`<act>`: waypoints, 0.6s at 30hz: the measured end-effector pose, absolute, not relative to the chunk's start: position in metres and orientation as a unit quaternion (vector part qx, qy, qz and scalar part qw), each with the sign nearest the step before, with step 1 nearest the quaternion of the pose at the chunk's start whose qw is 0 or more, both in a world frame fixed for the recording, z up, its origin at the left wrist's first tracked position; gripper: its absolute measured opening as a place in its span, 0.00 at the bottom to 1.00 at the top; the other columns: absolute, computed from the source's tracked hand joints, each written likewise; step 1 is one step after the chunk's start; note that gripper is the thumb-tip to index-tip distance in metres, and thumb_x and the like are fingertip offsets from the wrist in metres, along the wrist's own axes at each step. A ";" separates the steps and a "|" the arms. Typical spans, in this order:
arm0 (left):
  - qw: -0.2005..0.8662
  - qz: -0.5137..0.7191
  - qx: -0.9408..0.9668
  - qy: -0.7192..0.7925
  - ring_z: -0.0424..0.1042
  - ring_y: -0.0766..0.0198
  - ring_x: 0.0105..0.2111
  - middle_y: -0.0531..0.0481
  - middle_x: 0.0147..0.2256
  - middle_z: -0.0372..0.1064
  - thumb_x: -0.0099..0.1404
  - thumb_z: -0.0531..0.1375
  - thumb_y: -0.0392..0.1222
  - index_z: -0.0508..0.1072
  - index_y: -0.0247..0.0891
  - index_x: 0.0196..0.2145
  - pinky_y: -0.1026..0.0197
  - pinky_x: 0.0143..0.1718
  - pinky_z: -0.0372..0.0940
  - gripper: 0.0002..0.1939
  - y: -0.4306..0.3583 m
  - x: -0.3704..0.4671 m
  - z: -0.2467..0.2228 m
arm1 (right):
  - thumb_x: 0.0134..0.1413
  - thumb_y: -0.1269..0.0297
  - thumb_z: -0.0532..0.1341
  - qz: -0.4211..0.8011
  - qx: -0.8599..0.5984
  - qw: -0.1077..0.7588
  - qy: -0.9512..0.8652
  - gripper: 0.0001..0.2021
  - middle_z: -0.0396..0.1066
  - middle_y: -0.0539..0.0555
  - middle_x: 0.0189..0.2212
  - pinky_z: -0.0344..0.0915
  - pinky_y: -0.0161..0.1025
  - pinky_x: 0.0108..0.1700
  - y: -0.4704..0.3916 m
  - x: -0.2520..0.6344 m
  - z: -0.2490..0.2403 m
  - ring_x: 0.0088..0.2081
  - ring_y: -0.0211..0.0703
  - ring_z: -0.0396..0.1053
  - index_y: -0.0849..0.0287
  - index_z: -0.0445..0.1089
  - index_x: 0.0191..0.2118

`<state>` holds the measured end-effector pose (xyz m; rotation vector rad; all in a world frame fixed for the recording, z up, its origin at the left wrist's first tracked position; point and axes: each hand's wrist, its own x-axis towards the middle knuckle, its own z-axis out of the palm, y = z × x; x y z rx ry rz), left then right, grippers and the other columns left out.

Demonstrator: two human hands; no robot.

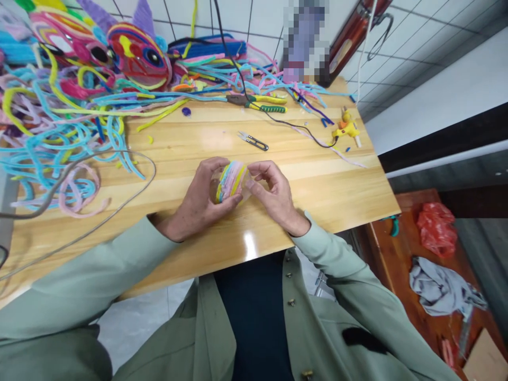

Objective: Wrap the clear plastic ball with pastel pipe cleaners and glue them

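Note:
Between my two hands, just above the wooden table, is a small clear rounded shell (232, 181) wrapped with fuzzy pipe-cleaner stripes in yellow, blue, pink and lilac. My left hand (206, 193) curls round its left side, thumb along the near edge. On the right side, my right hand (273, 193) pinches at the shell's edge with thumb and index finger. Whether it also grips a strand end there is too small to tell. Beyond the hands lie thread snips (253, 141) with dark handles.
Tangled pipe cleaners (75, 132) cover the table's left side, below two colourful animal masks (138, 55). Green-and-yellow pliers (257, 103) lie at the back. A yellow glue gun (347, 129) with its black cord sits at the right edge, and a grey cable (119, 209) loops at left.

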<state>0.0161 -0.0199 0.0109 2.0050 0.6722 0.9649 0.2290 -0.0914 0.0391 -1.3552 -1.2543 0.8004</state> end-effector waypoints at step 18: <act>0.353 0.396 0.790 0.305 0.69 0.42 0.70 0.40 0.67 0.66 0.74 0.70 0.53 0.62 0.50 0.72 0.31 0.74 0.67 0.36 -0.005 0.007 0.002 | 0.67 0.53 0.69 0.137 -0.629 0.385 -0.661 0.14 0.80 0.54 0.42 0.74 0.47 0.52 -0.013 0.338 0.014 0.44 0.49 0.75 0.54 0.77 0.53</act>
